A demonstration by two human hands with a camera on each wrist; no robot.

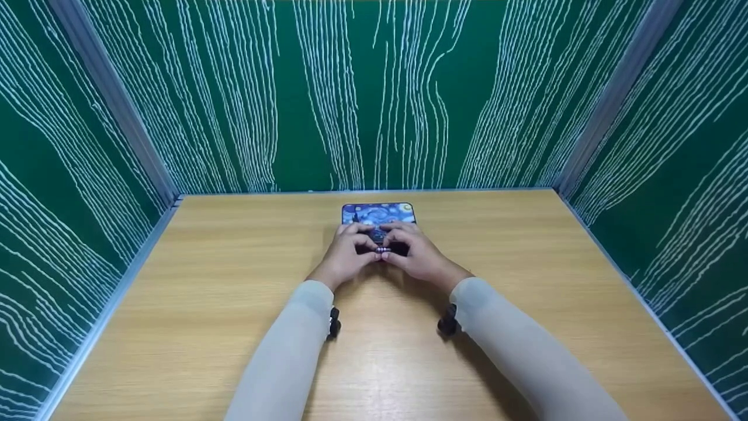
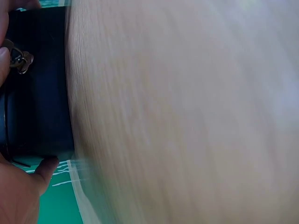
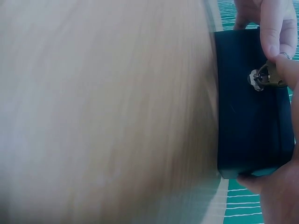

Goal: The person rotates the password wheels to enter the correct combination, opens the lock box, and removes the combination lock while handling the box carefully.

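A small box with a blue swirling painted lid (image 1: 378, 211) sits on the table towards the back, its dark front side (image 3: 240, 116) showing in the right wrist view. On that front hangs a small brass-coloured padlock (image 3: 274, 81), joined to a metal clasp (image 3: 255, 80). My left hand (image 1: 345, 255) and right hand (image 1: 422, 254) flank the box, other fingers lying along its sides and top. Between thumbs and forefingers, both hands pinch the padlock, which shows a row of small dials in the head view. Fingers partly hide its body in both wrist views.
A wooden table (image 1: 380, 356) spreads around the box. Green walls (image 1: 385, 105) with white wavy lines enclose it at the back and both sides, with grey metal posts (image 1: 613, 88) at the corners. Dark wrist devices (image 1: 448, 320) sit under the sleeves.
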